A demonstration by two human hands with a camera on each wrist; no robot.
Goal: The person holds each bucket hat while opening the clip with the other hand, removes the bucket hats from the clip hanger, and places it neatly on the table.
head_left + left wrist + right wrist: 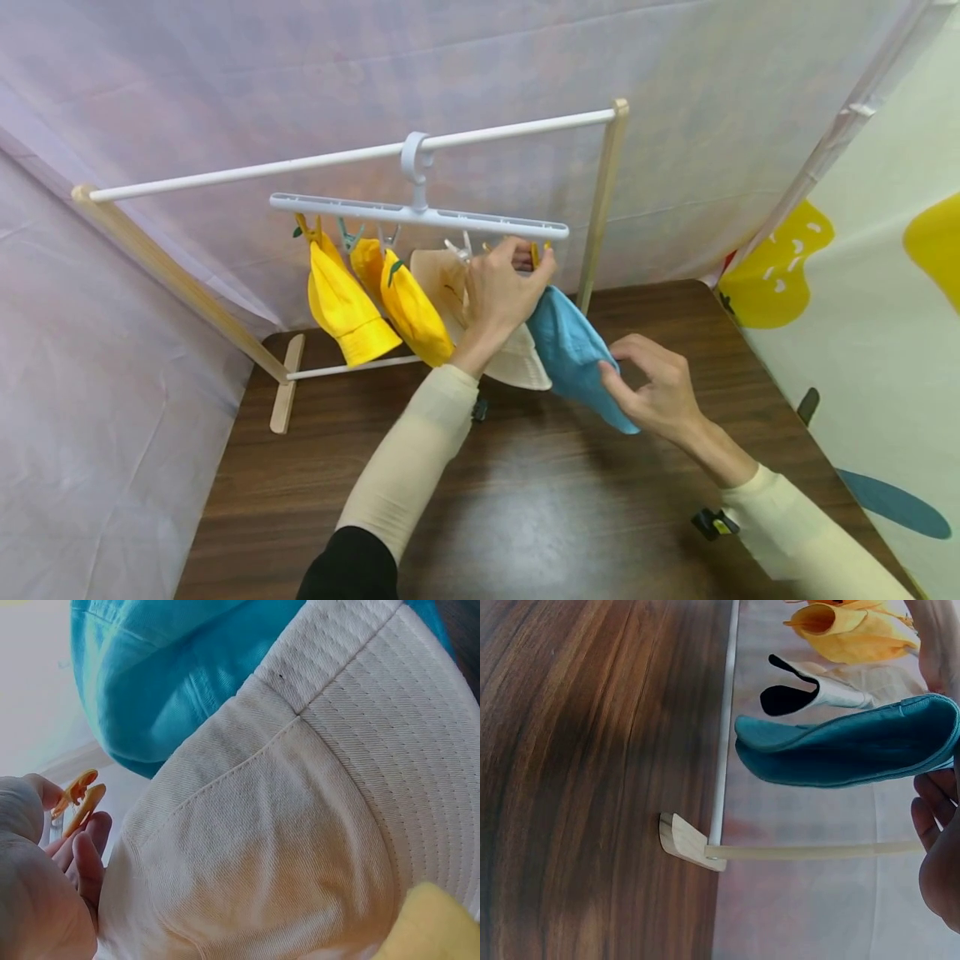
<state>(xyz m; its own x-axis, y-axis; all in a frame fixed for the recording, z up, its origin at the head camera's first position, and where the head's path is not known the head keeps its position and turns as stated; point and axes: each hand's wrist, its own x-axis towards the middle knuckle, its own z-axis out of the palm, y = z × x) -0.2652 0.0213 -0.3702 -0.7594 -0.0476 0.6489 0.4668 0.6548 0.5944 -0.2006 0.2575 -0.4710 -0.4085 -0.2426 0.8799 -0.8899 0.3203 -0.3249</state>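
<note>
A blue bucket hat [573, 350] is at the right end of a pale grey clip hanger [487, 221]. With thumb and fingers, my left hand [506, 283] pinches an orange clothespin [84, 802] under that end. In the left wrist view, the clothespin shows apart from the blue hat [172, 675]. My right hand [656, 387] pinches the blue hat's lower right edge between thumb and finger. The hat's opening faces the right wrist camera. A cream bucket hat [255, 840] hangs next to my left hand, partly hidden by it in the head view.
Two yellow hats, one on the left [345, 300] and another beside it [412, 308], hang from clips. The hanger hooks over a white rail [300, 162] on a wooden stand [600, 200]. Below is a dark wooden table [525, 500]; fabric walls [712, 125] stand behind.
</note>
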